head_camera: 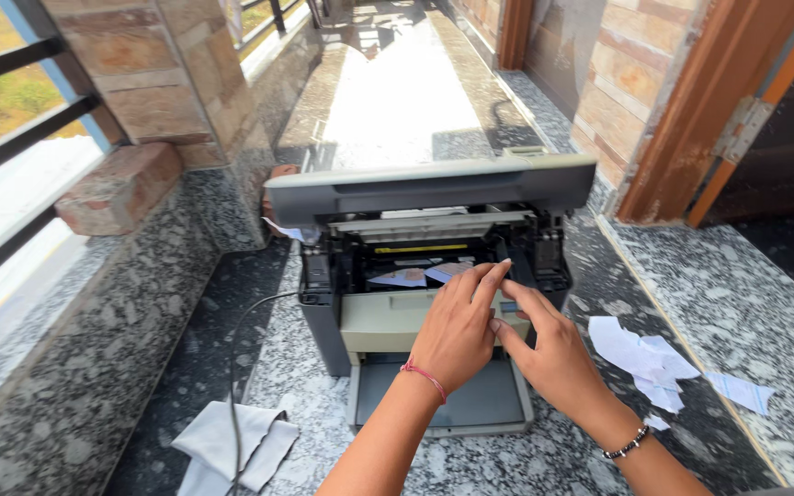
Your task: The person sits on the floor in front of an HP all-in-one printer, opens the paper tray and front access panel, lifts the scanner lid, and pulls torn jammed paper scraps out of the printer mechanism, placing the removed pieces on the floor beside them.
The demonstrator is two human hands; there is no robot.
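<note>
Left hand (457, 331) is reaching, fingers extended and holding nothing, into the open cavity of the grey printer (397, 303) sitting on the granite floor (94, 367), toward a jammed paper scrap (415, 276). Right hand (544, 354) is resting open on the front ledge. Gripping the scrap by both edges and drawing it out evenly is advisable, to avoid tearing.

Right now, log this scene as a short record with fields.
place: granite floor beside a railing
printer: grey, top cover raised, cable running off to its left
left hand: on the printer's front, fingers at the opening
right hand: touching the printer's front beside the left hand
inside the opening: scraps of paper
floor right: torn paper
floor left: white cloth
</note>
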